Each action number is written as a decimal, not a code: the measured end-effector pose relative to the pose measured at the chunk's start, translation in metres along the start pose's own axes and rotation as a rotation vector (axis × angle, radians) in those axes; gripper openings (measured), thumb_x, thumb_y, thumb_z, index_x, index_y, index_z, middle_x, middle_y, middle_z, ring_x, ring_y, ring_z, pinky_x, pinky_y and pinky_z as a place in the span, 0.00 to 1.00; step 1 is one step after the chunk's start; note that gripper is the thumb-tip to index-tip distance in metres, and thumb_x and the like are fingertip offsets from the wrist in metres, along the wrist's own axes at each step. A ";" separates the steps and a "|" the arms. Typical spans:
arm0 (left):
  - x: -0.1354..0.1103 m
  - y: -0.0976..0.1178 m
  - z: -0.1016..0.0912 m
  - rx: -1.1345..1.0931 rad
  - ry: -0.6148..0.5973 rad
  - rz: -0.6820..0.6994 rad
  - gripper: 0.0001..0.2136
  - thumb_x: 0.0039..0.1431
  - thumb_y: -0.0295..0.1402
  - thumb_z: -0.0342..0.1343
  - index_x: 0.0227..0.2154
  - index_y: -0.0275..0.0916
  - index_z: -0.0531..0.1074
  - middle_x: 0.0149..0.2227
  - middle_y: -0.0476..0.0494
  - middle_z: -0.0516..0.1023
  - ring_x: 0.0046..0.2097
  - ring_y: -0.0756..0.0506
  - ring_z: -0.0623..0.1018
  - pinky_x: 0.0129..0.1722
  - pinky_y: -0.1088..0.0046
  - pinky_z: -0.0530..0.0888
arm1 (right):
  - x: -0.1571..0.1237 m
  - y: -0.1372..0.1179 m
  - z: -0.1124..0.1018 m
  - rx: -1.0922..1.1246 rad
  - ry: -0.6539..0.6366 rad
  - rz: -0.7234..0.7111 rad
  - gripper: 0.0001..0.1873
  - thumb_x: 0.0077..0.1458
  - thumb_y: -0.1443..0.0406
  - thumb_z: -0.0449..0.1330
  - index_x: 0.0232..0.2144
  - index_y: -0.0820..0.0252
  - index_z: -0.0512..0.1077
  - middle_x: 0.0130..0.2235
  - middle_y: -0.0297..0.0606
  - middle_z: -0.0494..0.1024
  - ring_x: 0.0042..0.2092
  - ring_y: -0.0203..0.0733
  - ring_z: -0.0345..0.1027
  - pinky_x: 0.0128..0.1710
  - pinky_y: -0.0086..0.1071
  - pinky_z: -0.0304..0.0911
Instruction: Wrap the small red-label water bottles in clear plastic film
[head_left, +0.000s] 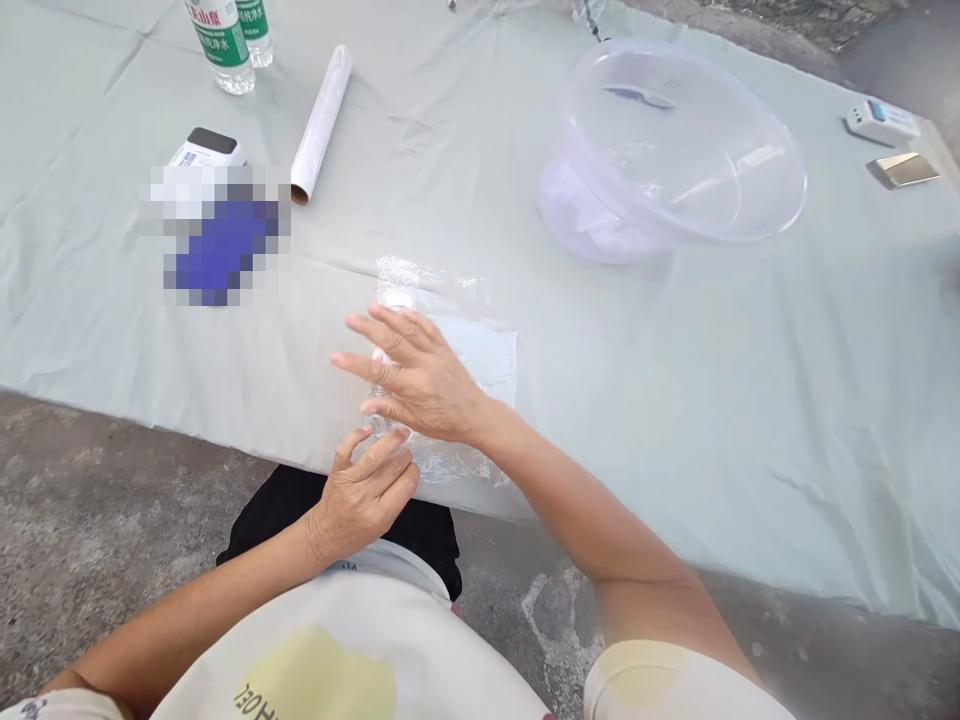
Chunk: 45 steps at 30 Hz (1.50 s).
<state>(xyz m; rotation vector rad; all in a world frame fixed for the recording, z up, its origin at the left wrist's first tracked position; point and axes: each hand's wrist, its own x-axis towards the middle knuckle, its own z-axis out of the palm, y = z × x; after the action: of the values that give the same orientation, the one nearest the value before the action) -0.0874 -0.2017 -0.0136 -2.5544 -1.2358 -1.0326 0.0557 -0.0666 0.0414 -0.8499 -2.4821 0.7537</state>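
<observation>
A flat, pale rectangular piece (484, 350) lies on the table in front of me, wrapped in clear plastic film (450, 465) that is wrinkled at its edges. My right hand (424, 375) is over its left part, palm down, fingers spread and pointing left; it covers much of that side. Just below, at the near left corner of the film, is my left hand (367, 495). Its fingers are bent and drawn together at the film's edge, and their grip is partly hidden.
A cling film roll (322, 125) lies at the back left, near two water bottles (225, 50), a white box (206, 150) and a blurred blue item (225, 245). A clear plastic basin (675, 150) stands tilted at right. A white power adapter (881, 122) and a phone (904, 170) lie far right.
</observation>
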 end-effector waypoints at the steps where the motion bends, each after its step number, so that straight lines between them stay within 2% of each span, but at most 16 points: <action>1: -0.001 0.000 0.000 -0.005 -0.005 0.000 0.11 0.58 0.19 0.56 0.33 0.45 0.73 0.35 0.51 0.84 0.52 0.45 0.81 0.64 0.58 0.63 | -0.006 0.000 0.008 0.001 -0.029 -0.014 0.26 0.60 0.49 0.60 0.60 0.36 0.67 0.69 0.29 0.59 0.73 0.50 0.43 0.71 0.51 0.37; 4: -0.001 0.003 -0.001 -0.086 -0.066 0.021 0.11 0.58 0.19 0.55 0.32 0.45 0.73 0.35 0.50 0.84 0.57 0.45 0.78 0.67 0.57 0.61 | -0.022 0.012 0.022 -0.022 -0.019 0.074 0.32 0.58 0.47 0.61 0.64 0.35 0.62 0.72 0.29 0.51 0.74 0.51 0.34 0.71 0.55 0.31; 7: 0.000 0.006 -0.008 -0.317 -0.082 0.056 0.11 0.58 0.18 0.53 0.34 0.43 0.73 0.36 0.51 0.84 0.56 0.44 0.78 0.69 0.54 0.60 | -0.038 0.027 0.020 0.018 0.013 0.171 0.42 0.57 0.42 0.59 0.69 0.38 0.52 0.74 0.30 0.38 0.75 0.52 0.27 0.71 0.55 0.38; 10: 0.003 0.002 -0.016 -0.534 0.016 0.030 0.11 0.58 0.21 0.53 0.40 0.41 0.72 0.41 0.44 0.83 0.53 0.43 0.80 0.62 0.54 0.70 | -0.053 0.034 0.014 0.068 0.021 0.187 0.47 0.58 0.38 0.51 0.72 0.44 0.42 0.75 0.37 0.32 0.75 0.51 0.28 0.70 0.54 0.43; 13: 0.009 -0.007 -0.016 -0.453 0.092 -0.192 0.14 0.59 0.22 0.53 0.47 0.38 0.70 0.46 0.36 0.80 0.55 0.40 0.78 0.53 0.57 0.76 | -0.067 0.038 0.012 -0.023 0.011 0.208 0.48 0.60 0.36 0.44 0.73 0.49 0.36 0.75 0.44 0.35 0.75 0.53 0.32 0.70 0.58 0.35; 15: 0.014 -0.012 -0.010 -0.322 0.041 -0.329 0.16 0.61 0.24 0.55 0.51 0.38 0.69 0.51 0.33 0.77 0.58 0.39 0.76 0.54 0.57 0.75 | -0.076 0.041 0.013 -0.098 0.013 0.231 0.49 0.60 0.36 0.39 0.73 0.52 0.32 0.74 0.47 0.37 0.75 0.53 0.30 0.70 0.60 0.29; 18: 0.021 -0.013 0.003 -0.281 -0.064 -0.355 0.18 0.63 0.29 0.55 0.55 0.36 0.65 0.58 0.29 0.72 0.63 0.36 0.71 0.59 0.54 0.73 | -0.087 0.046 0.013 -0.151 0.015 0.253 0.51 0.59 0.35 0.37 0.72 0.55 0.26 0.74 0.48 0.36 0.75 0.53 0.26 0.70 0.60 0.28; 20: 0.025 -0.008 0.010 -0.282 -0.070 -0.322 0.21 0.63 0.31 0.56 0.57 0.34 0.62 0.60 0.26 0.70 0.65 0.35 0.68 0.60 0.54 0.72 | -0.092 0.049 0.011 -0.178 0.003 0.266 0.53 0.59 0.34 0.37 0.72 0.55 0.25 0.74 0.47 0.38 0.75 0.53 0.25 0.71 0.59 0.28; 24: 0.033 0.008 0.020 -0.121 -0.083 -0.221 0.22 0.61 0.29 0.59 0.56 0.32 0.63 0.62 0.20 0.66 0.68 0.30 0.63 0.60 0.50 0.70 | -0.107 0.053 -0.001 -0.234 -0.017 0.301 0.53 0.58 0.34 0.39 0.73 0.56 0.32 0.73 0.47 0.45 0.75 0.55 0.29 0.70 0.61 0.32; 27: 0.043 0.021 0.028 -0.032 -0.167 -0.138 0.21 0.60 0.27 0.57 0.56 0.33 0.65 0.63 0.23 0.66 0.68 0.30 0.62 0.62 0.48 0.66 | -0.124 0.058 -0.015 -0.269 0.028 0.339 0.47 0.59 0.36 0.44 0.71 0.55 0.48 0.72 0.47 0.52 0.74 0.59 0.36 0.70 0.63 0.36; 30: 0.052 0.031 0.035 -0.011 -0.285 -0.051 0.22 0.62 0.33 0.57 0.59 0.38 0.66 0.66 0.31 0.66 0.70 0.30 0.60 0.64 0.47 0.61 | -0.140 0.068 -0.030 -0.274 0.219 0.416 0.37 0.63 0.41 0.48 0.65 0.55 0.62 0.68 0.48 0.61 0.72 0.57 0.46 0.68 0.60 0.45; 33: 0.061 0.041 0.041 -0.015 -0.358 -0.006 0.24 0.62 0.41 0.58 0.60 0.39 0.67 0.68 0.35 0.63 0.72 0.31 0.54 0.67 0.44 0.56 | -0.146 0.077 -0.044 -0.241 0.459 0.524 0.32 0.65 0.44 0.48 0.61 0.55 0.66 0.64 0.48 0.68 0.67 0.53 0.57 0.66 0.55 0.55; 36: 0.071 0.053 0.045 -0.008 -0.421 0.031 0.25 0.60 0.47 0.59 0.56 0.37 0.71 0.70 0.35 0.59 0.72 0.30 0.51 0.67 0.41 0.54 | -0.136 0.082 -0.055 -0.154 0.575 0.607 0.32 0.65 0.44 0.47 0.62 0.54 0.64 0.63 0.47 0.68 0.66 0.51 0.59 0.65 0.53 0.58; 39: 0.085 0.069 0.053 -0.009 -0.495 0.104 0.26 0.59 0.50 0.59 0.51 0.33 0.74 0.69 0.29 0.59 0.72 0.26 0.51 0.66 0.38 0.56 | -0.110 0.083 -0.064 -0.060 0.588 0.658 0.37 0.63 0.41 0.47 0.64 0.55 0.60 0.66 0.48 0.63 0.68 0.52 0.55 0.65 0.53 0.57; 42: 0.096 0.086 0.064 -0.003 -0.568 0.191 0.27 0.60 0.49 0.58 0.51 0.29 0.75 0.66 0.23 0.63 0.71 0.26 0.52 0.65 0.36 0.56 | -0.078 0.081 -0.070 -0.021 0.504 0.697 0.38 0.63 0.41 0.47 0.66 0.57 0.58 0.69 0.49 0.58 0.70 0.53 0.50 0.67 0.52 0.52; 45: 0.101 0.098 0.075 0.011 -0.572 0.257 0.24 0.62 0.39 0.57 0.55 0.28 0.72 0.65 0.24 0.64 0.72 0.27 0.52 0.67 0.36 0.51 | -0.054 0.080 -0.074 -0.003 0.369 0.802 0.37 0.63 0.43 0.48 0.65 0.59 0.59 0.68 0.49 0.59 0.70 0.55 0.49 0.67 0.53 0.49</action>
<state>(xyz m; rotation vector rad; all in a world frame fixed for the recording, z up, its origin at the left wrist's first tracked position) 0.0674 -0.1718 0.0095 -3.0040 -0.9513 -0.2442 0.1690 -0.0226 0.0391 -1.8337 -1.7809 0.7340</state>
